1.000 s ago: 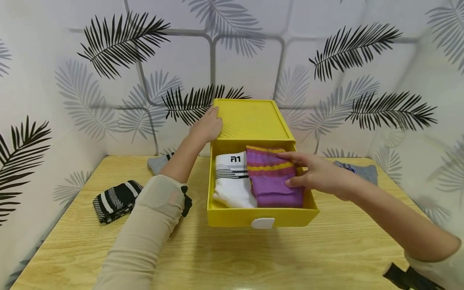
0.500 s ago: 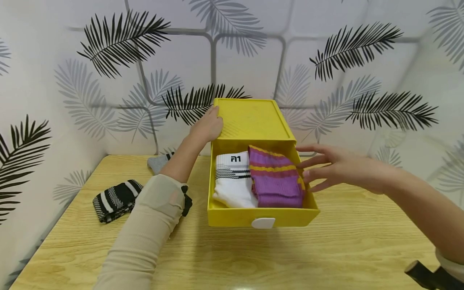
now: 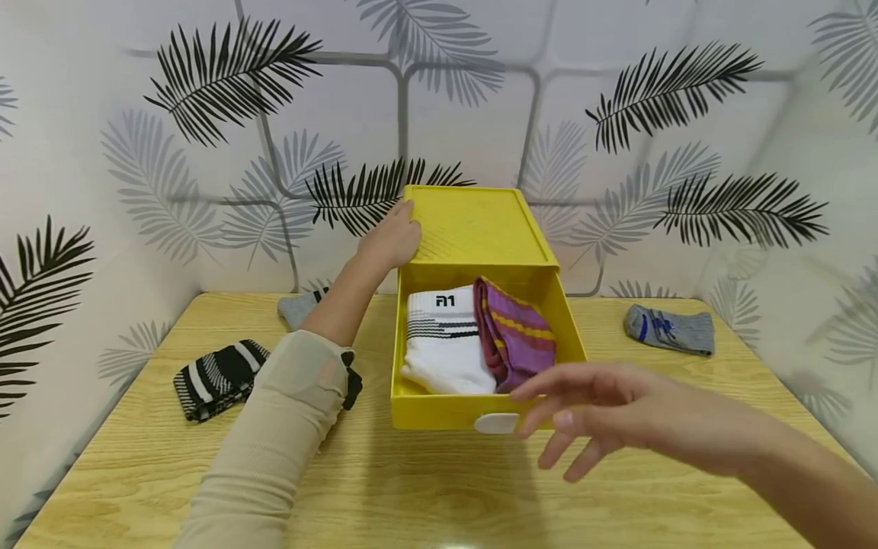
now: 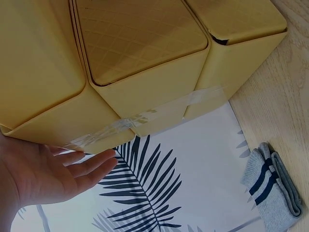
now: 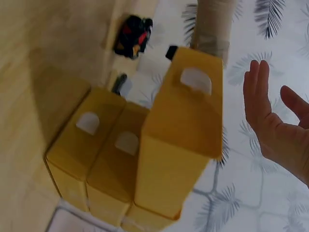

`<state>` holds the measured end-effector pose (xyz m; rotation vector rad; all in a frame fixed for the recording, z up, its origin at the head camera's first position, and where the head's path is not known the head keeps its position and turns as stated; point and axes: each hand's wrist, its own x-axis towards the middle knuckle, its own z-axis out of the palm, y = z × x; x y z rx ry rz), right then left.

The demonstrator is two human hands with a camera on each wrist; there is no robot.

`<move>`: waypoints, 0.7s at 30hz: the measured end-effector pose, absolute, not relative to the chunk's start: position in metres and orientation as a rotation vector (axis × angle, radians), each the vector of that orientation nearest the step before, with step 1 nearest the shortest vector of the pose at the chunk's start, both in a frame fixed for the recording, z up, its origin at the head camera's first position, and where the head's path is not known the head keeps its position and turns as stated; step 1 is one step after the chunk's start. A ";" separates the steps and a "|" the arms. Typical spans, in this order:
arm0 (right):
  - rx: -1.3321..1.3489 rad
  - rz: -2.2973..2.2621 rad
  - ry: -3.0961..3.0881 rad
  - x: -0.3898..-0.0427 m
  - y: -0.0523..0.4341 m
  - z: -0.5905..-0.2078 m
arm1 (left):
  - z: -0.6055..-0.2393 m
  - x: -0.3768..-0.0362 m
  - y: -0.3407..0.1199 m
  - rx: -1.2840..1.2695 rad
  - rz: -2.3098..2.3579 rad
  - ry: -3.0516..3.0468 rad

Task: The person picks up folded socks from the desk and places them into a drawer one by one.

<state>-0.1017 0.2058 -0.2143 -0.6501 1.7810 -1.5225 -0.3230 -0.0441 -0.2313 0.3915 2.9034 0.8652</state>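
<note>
The top drawer [image 3: 439,412] of a yellow drawer unit [image 3: 476,225] is pulled out toward me. Inside it, a folded white sock [image 3: 446,347] with black stripes lies on the left. To its right is a purple sock [image 3: 517,335] with yellow bands, standing crumpled and leaning against the white one. My left hand [image 3: 392,238] rests at the unit's upper left edge; its extended fingers show by the taped side in the left wrist view. My right hand [image 3: 617,418], fingers spread and holding nothing, hovers before the drawer's front right corner, slightly blurred.
Black-and-white socks [image 3: 219,380] lie on the wooden table [image 3: 274,503] at the left. A grey striped sock [image 4: 273,191] is behind my left arm, and a grey-blue sock [image 3: 668,329] at the back right. Closed lower drawers [image 5: 104,128] show in the right wrist view. Leaf-patterned walls surround the table.
My right hand has let go of the purple sock and drawn back toward me, past the drawer's front. The purple sock has shifted and folded leftward. My left hand has stayed put.
</note>
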 end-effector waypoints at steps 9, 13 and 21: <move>-0.305 -1.668 1.275 -0.094 0.171 -0.276 | -0.231 -0.322 -0.044 0.386 0.874 2.903; -0.132 -1.793 1.157 -0.097 0.164 -0.290 | -0.232 -0.324 -0.044 0.387 0.878 2.898; 0.063 -2.081 0.988 -0.096 0.161 -0.301 | -0.232 -0.323 -0.044 0.388 0.886 2.900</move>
